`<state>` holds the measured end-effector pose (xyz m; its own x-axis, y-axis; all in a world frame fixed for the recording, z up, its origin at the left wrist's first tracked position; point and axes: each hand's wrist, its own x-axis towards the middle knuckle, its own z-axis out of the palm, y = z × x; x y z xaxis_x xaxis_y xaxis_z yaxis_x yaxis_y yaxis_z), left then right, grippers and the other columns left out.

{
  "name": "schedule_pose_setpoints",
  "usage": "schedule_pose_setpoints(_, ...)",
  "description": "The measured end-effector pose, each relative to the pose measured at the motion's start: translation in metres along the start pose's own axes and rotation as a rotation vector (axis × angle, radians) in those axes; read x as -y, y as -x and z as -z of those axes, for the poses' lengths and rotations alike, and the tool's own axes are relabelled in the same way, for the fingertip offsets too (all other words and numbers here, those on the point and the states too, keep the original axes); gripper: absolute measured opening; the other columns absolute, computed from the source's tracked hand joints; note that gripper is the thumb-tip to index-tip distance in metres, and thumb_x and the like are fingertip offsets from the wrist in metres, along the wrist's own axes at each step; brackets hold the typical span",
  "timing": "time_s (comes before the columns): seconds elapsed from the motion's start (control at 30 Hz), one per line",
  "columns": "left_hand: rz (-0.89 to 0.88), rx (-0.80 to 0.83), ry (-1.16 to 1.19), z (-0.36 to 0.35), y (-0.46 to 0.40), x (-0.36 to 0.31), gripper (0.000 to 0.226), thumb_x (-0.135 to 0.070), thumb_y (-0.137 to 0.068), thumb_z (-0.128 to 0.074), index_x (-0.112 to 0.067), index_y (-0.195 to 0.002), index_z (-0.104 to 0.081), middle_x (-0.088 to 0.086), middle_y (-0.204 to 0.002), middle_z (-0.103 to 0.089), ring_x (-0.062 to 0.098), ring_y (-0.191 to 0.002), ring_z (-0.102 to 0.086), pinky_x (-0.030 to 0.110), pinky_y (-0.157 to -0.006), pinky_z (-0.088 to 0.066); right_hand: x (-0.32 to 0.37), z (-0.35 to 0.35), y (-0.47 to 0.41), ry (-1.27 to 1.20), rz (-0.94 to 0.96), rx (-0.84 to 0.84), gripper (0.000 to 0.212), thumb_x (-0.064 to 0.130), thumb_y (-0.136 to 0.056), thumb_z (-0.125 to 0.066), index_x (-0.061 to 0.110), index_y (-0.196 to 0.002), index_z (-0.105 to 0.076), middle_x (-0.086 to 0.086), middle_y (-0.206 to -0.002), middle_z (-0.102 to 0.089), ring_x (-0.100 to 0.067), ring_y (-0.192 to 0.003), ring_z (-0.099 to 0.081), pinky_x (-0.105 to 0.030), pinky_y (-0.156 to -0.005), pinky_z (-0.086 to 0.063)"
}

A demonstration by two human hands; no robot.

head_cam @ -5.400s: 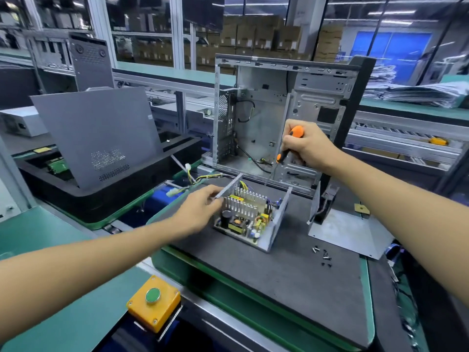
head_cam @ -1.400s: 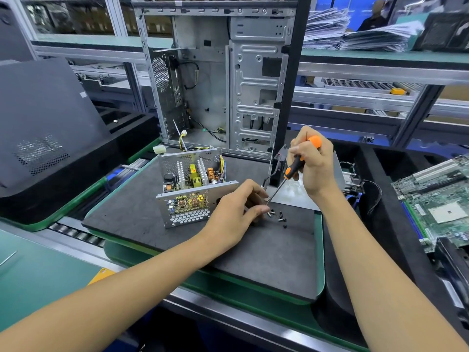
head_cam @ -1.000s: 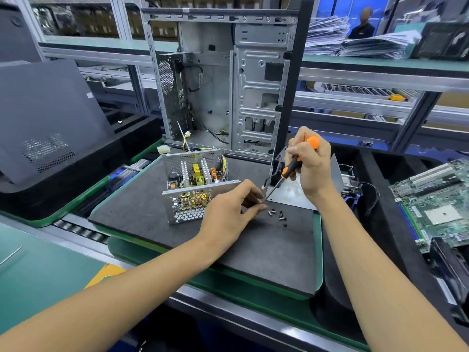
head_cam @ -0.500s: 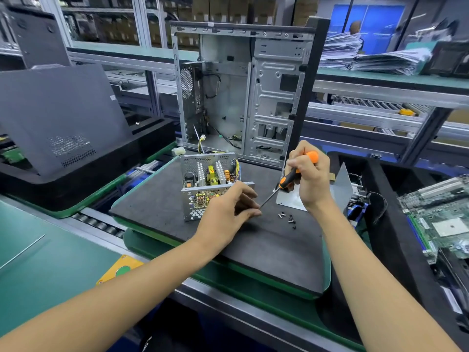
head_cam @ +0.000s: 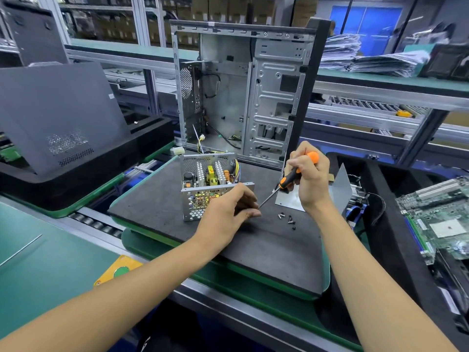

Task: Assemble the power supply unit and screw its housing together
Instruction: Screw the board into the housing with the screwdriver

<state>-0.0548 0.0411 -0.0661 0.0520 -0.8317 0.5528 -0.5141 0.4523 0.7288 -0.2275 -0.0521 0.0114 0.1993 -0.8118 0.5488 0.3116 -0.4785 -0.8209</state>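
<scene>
While the open PSU (head_cam: 206, 185) sits on the dark foam mat (head_cam: 266, 245), left hand (head_cam: 223, 217) pinches at the screwdriver (head_cam: 291, 177) tip beside it; right hand (head_cam: 311, 177) grips the handle, loose screws (head_cam: 288, 219) just right of the PSU.

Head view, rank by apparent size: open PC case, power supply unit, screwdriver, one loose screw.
1. PC case, largest, though farthest away.
2. Power supply unit.
3. Screwdriver, gripped by the right hand; its tip meets the left hand.
4. Loose screw, smallest.
</scene>
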Motion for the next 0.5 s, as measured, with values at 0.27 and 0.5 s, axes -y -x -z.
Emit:
schedule_pose_setpoints(0.27, -0.07, -0.122, -0.006, 0.012, 0.004, -0.009, 0.021, -0.053, -0.094, -0.066, -0.035, -0.1, -0.059, -0.013, -0.09, -0.07, 0.01, -0.083, -0.07, 0.04, -0.076, -0.058, 0.005, 0.007, -0.008, 0.034, 0.071, -0.036, 0.018, 0.014, -0.074, -0.059, 0.011, -0.066, -0.044, -0.021, -0.055, -0.038, -0.023, -0.043, -0.038, -0.021, -0.043, -0.035)
schedule_pose_setpoints(0.5, -0.193, 0.005, -0.556, 0.073, -0.041, -0.029, 0.024, -0.044, -0.095, -0.062, -0.025, -0.11, -0.061, -0.016, -0.106, -0.063, 0.014, -0.107, -0.048, 0.037, -0.096, -0.04, 0.008, 0.009, -0.007, -0.005, 0.101, -0.112, 0.014, 0.02, -0.071, -0.059, 0.019, -0.063, -0.048, -0.015, -0.053, -0.042, -0.025, -0.043, -0.043, -0.019, -0.042, -0.037)
